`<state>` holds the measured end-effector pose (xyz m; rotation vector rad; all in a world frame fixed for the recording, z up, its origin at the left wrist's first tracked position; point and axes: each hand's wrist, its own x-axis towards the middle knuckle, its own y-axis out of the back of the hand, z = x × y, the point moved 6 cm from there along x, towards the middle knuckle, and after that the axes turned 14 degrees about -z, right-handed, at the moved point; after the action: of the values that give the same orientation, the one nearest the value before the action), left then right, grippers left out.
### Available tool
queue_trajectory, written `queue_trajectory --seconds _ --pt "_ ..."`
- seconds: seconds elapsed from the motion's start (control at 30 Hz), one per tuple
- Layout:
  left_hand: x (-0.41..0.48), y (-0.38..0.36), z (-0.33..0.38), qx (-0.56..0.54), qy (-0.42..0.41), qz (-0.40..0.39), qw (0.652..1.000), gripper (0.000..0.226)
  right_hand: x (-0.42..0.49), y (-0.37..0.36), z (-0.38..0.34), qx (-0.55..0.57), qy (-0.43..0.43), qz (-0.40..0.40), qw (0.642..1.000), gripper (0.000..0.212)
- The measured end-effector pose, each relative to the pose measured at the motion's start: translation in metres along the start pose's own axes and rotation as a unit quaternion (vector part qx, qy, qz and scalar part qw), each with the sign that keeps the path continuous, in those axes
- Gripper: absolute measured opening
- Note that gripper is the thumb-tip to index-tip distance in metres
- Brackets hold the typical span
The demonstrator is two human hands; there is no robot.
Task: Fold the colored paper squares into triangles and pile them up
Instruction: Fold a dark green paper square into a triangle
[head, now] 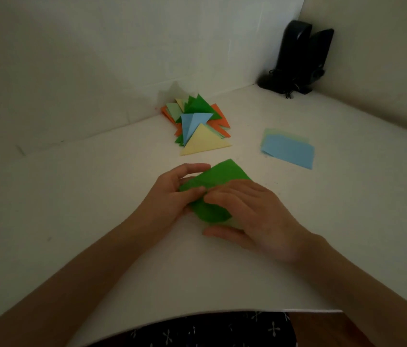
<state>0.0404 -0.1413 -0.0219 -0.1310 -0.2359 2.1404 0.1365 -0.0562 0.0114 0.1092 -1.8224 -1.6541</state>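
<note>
A green paper square (218, 175) lies bent over on the white table in front of me, its near part curved into a loop. My left hand (172, 194) pinches its left edge between thumb and fingers. My right hand (250, 216) lies over the right half, fingers bent on the paper and thumb under the curved near edge. Behind them sits a pile of folded triangles (197, 123) in green, orange, blue and yellow, a yellow triangle at its front. A small stack of flat squares (288, 149) with a blue one on top lies to the right.
The white table (72, 196) stands in a corner between two pale walls. Two black speakers (300, 56) with cables stand at the back right corner. The table's near edge runs just above my patterned dark clothing (210, 329).
</note>
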Motion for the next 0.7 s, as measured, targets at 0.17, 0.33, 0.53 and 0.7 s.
queue_trajectory --seconds 0.17,0.33,0.53,0.7 --pt "0.003 0.009 0.001 -0.072 -0.02 0.011 0.997 0.036 -0.003 -0.006 0.016 -0.025 0.004 -0.053 0.998 0.042" --pt "0.004 0.013 0.005 -0.087 -0.035 0.015 0.995 0.038 0.001 -0.006 0.052 0.125 -0.106 0.035 0.986 0.019" --pt "0.005 0.019 0.009 -0.06 -0.057 0.022 0.996 0.041 -0.003 -0.023 0.063 0.54 -0.194 0.054 0.817 0.024" --pt "0.004 0.014 0.01 0.035 -0.056 0.008 0.998 0.041 -0.008 -0.019 0.064 0.544 -0.241 0.094 0.798 0.007"
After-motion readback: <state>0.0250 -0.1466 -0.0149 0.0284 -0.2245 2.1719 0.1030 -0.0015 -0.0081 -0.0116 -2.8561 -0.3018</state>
